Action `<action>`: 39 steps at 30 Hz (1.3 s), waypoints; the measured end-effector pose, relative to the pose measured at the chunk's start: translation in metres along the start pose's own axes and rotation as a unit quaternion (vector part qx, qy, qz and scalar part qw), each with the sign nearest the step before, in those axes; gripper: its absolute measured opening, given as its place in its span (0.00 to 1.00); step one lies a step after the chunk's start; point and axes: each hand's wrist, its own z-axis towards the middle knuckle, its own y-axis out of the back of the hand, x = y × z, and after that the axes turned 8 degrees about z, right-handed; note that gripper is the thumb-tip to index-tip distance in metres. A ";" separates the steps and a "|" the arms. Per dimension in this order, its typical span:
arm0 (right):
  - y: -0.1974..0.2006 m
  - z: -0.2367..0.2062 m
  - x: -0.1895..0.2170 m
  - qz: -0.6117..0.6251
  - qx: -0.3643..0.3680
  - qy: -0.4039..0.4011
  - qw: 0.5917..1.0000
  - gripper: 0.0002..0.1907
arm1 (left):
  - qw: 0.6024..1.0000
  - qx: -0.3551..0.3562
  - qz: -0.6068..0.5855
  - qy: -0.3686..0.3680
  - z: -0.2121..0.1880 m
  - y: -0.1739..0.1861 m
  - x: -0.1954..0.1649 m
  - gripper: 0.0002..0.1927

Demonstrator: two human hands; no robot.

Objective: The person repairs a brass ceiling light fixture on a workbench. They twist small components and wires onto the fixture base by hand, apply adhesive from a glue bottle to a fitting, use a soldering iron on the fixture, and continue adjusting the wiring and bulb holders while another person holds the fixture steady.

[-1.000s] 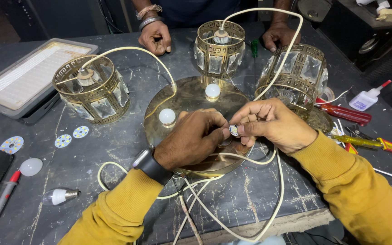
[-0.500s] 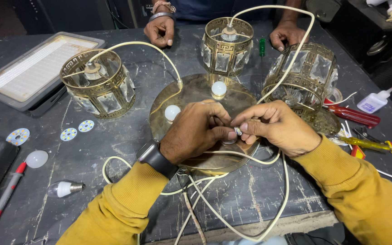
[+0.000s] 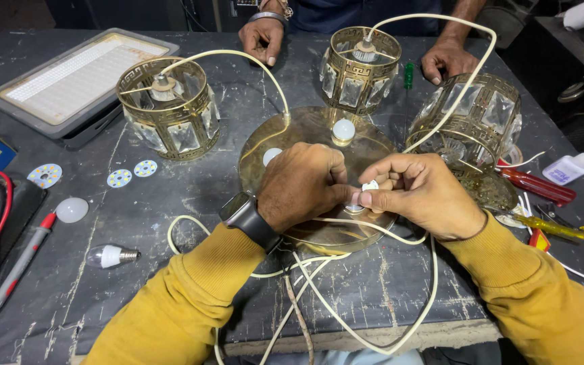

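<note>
Head view: both hands are meeting over a round brass plate [image 3: 319, 233], the left hand [image 3: 303, 184] curling closed to steady it while the right hand [image 3: 419, 192] is pinching a small white fitting [image 3: 370, 185].

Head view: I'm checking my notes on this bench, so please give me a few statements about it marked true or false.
1. Both hands, left hand and right hand, meet over the round brass plate. True.
2. Only one lamp cage stands on the table. False: three show, the left lamp cage, the middle lamp cage and the right lamp cage.
3. A loose bulb lies on the table to the left. True.
4. The red screwdriver is in the right hand. False: it lies on the table to the right.
5. The left wrist wears a watch. True.
</note>
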 end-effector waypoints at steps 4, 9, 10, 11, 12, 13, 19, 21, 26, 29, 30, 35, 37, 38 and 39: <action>-0.004 0.001 0.001 0.012 -0.016 0.014 1.000 0.11 | 1.000 0.020 -0.014 0.004 0.001 0.012 -0.002 0.12; -0.002 0.002 0.005 -0.014 0.002 -0.013 1.000 0.12 | 0.999 0.022 -0.036 -0.001 -0.003 0.030 0.004 0.10; -0.002 0.003 0.006 -0.020 0.012 -0.012 1.000 0.12 | 0.998 0.028 -0.050 -0.009 -0.005 0.031 0.005 0.10; 0.000 0.004 0.008 -0.027 0.022 -0.012 0.999 0.12 | 0.998 0.031 -0.046 -0.011 -0.006 0.030 0.005 0.11; 0.001 0.005 0.010 -0.012 0.031 -0.019 0.999 0.12 | 0.998 0.035 -0.043 -0.013 -0.007 0.027 0.005 0.12; 0.002 0.006 0.012 0.003 0.039 -0.027 0.999 0.13 | 0.998 0.039 -0.040 -0.015 -0.008 0.025 0.006 0.13; -0.001 0.007 0.025 -0.046 0.023 -0.051 0.997 0.12 | 0.986 0.114 -0.092 -0.077 -0.009 0.023 0.008 0.14; -0.004 0.007 0.028 -0.051 0.019 -0.058 0.997 0.12 | 0.991 0.116 -0.024 -0.061 -0.016 0.029 0.004 0.16; -0.007 0.009 0.032 -0.062 0.022 -0.066 0.996 0.07 | 0.972 -0.099 0.135 -0.165 -0.053 0.040 -0.019 0.28; -0.006 0.012 0.033 -0.037 0.046 -0.063 0.996 0.04 | 0.944 -0.150 0.223 -0.190 -0.069 0.032 -0.037 0.27; -0.005 0.013 0.033 -0.041 0.053 -0.054 0.996 0.05 | 0.937 -0.143 0.262 -0.180 -0.073 0.028 -0.043 0.22; 0.002 0.019 0.021 -0.021 0.076 -0.028 0.997 0.05 | 0.901 -0.173 0.332 -0.217 -0.075 0.009 -0.055 0.08; 0.010 0.023 0.012 0.001 0.075 -0.028 0.997 0.05 | 0.911 -0.182 0.312 -0.198 -0.071 0.000 -0.059 0.08; 0.013 0.025 0.006 0.012 0.077 -0.030 0.996 0.05 | 0.909 -0.204 0.305 -0.199 -0.068 -0.004 -0.061 0.11; 0.018 0.027 0.001 -0.003 0.067 -0.018 0.998 0.06 | 0.906 -0.225 0.302 -0.195 -0.066 -0.007 -0.063 0.14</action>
